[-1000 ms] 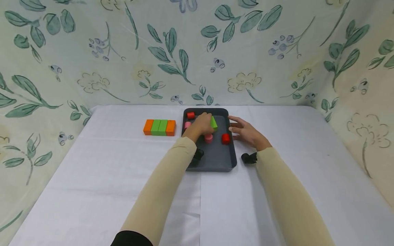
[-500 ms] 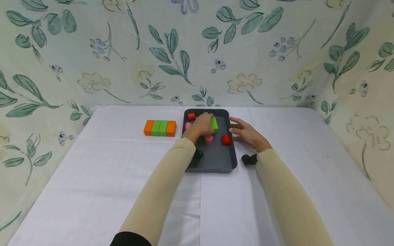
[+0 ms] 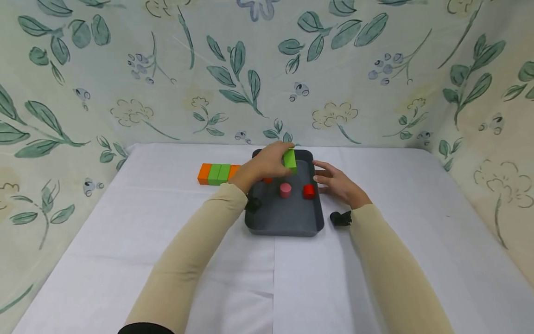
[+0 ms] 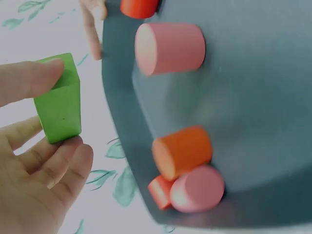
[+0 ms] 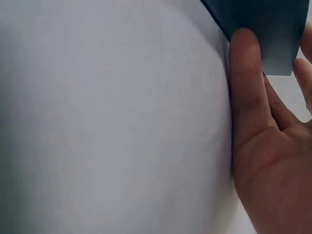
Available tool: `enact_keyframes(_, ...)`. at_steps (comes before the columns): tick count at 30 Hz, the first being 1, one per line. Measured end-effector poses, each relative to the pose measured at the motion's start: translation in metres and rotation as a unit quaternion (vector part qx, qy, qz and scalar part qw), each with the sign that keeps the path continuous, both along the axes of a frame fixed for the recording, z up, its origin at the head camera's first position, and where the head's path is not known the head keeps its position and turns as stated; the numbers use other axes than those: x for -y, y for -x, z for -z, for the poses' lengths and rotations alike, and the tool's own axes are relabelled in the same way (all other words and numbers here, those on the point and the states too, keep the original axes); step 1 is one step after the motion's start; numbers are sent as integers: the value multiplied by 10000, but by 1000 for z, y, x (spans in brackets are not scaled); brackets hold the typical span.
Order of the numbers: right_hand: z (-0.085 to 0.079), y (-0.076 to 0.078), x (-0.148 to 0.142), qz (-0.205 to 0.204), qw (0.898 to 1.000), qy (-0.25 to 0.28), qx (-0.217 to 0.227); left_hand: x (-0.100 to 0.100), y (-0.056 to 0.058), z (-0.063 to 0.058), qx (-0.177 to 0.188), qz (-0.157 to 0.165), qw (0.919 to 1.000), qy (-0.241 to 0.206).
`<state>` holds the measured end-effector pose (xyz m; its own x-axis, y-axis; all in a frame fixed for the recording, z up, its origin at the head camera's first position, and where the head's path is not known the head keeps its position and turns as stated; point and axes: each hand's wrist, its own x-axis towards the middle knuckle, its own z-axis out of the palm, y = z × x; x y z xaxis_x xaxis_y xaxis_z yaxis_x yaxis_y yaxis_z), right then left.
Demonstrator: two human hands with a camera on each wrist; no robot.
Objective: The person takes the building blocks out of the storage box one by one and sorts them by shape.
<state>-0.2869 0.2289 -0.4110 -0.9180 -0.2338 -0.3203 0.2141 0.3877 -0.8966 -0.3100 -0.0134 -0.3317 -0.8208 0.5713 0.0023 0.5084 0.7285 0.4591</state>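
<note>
One green block [image 3: 289, 160] is hanging in your grasp, apparently lifted off the tray floor; the head view is placing it over the far part of the tray [image 3: 288, 218], while the left wrist view is showing it against white cloth [image 3: 313, 278] beyond the rim. Your left hand [image 3: 269, 162] is pinching it, thumb over one end and fingertips against the other, spread only as far as the block is filling. You are probably doing best by squeezing just enough to stop it twisting, and by holding it above the rim whenever you are crossing that edge. In the tray, an orange cylinder [image 4: 187, 150], a pink cylinder [image 3: 285, 190] and a red cylinder [image 3: 309, 191] are sitting loose, and they are likely to be rolling if your knuckles are brushing them. Your right hand [image 3: 339, 184] is resting at the tray's right wall, fingers loosely extended and gripping nothing; light contact there should be steadying it without shoving it sideways. Farther left, a row of blocks [image 3: 219, 174] is lying on the cloth, its right end partly hidden behind your left hand, so mind your wrist.
</note>
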Motion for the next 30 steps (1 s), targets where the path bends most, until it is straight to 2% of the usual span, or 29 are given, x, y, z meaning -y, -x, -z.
enact_keyframes(6,-2,1,0,-26,10000,13,-2,25,-11,-19,-288,367,9989,88)
enact_keyframes(11,1,4,-1,-12,10000,-4,44,46,-20,-29,-284,529,9982,4)
enact_keyframes(18,3,4,-1,-10,10000,-31,61,72,-33,-27,-253,613,9978,-61)
enact_keyframes(22,1,1,1,12,10000,-36,41,88,-37,-24,-372,607,9974,-60)
enact_keyframes(30,-1,0,2,-18,10000,-54,16,125,-43,-25,-48,383,9991,-174)
